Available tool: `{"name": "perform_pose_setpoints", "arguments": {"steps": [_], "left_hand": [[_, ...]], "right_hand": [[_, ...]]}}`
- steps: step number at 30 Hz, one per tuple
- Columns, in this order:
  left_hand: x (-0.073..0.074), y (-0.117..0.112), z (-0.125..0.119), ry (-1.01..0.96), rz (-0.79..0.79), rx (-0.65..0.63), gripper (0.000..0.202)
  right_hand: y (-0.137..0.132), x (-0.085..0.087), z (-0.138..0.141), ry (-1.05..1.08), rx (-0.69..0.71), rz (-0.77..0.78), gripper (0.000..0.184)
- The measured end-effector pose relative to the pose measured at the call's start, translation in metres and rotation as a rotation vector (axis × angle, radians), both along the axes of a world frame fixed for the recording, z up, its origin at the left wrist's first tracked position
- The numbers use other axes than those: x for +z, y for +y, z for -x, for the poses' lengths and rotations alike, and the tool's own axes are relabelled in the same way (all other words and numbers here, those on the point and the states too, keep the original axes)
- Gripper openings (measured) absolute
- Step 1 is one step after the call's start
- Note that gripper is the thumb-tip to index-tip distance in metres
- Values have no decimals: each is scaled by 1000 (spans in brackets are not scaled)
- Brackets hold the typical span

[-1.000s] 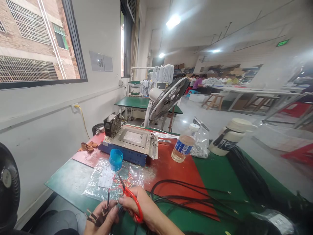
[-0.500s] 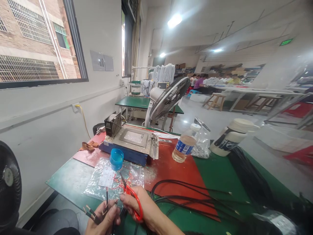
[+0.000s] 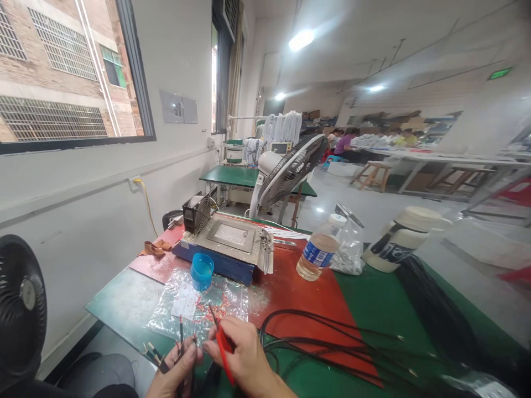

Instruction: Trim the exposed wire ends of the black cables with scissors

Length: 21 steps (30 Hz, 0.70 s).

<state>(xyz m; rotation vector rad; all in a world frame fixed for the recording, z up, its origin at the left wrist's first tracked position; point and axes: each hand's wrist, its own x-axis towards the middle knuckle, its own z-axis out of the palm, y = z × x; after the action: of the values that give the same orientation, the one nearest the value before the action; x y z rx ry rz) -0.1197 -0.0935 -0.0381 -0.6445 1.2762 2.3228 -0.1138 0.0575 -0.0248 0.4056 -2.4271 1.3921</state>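
My left hand [image 3: 178, 367] is closed round several black cables [image 3: 162, 362], whose stripped ends stick up past the fingers. My right hand [image 3: 246, 354] grips a pair of red-handled scissors [image 3: 224, 355], their dark blades pointing up and away from me. The fingertips of both hands are close together near a cable end; whether they touch it is too small to tell. Just beyond lies a clear plastic bag [image 3: 160, 315] strewn with small red scraps [image 3: 213, 304]. On it stands a blue cup [image 3: 202, 273].
A blue-sided, metal-topped machine [image 3: 228, 235] with a small fan [image 3: 197, 214] stands behind the cup. To the right are a bottle of liquid [image 3: 317, 257], a beige jug [image 3: 398, 243] and more black cables [image 3: 332, 320]. A black fan [image 3: 22, 309] is at far left.
My right hand has turned, so the scissors now show edge-on, with their blades slightly lower. My left hand keeps hold of the cables. The whole view has shifted slightly.
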Motion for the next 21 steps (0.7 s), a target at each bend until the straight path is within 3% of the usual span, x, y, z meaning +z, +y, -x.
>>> {"name": "perform_pose_setpoints", "arguments": {"steps": [2, 4, 7, 10, 13, 16, 19, 21], "left_hand": [[-2, -3, 2, -9, -39, -9, 31], [-3, -4, 2, -54, -94, 10, 31], [-4, -6, -1, -148, -219, 28, 25], [-4, -7, -6, -197, -313, 41, 20], [-1, -8, -8, -186, -367, 47, 30], [6, -8, -7, -126, -344, 92, 46], [7, -9, -4, -64, -234, 142, 59], [2, -10, -2, -50, -105, 177, 73]], "right_hand": [[-3, 1, -2, 487, 37, -270, 29], [-7, 6, -4, 763, 112, -482, 24], [-16, 13, -9, 869, 156, -677, 20], [-20, 18, -14, 851, 182, -745, 20], [-20, 19, -18, 816, 205, -798, 20], [-21, 18, -17, 799, 181, -715, 19], [-21, 19, -8, 724, 88, -413, 21], [-18, 26, 6, 508, -47, -195, 22]]}}
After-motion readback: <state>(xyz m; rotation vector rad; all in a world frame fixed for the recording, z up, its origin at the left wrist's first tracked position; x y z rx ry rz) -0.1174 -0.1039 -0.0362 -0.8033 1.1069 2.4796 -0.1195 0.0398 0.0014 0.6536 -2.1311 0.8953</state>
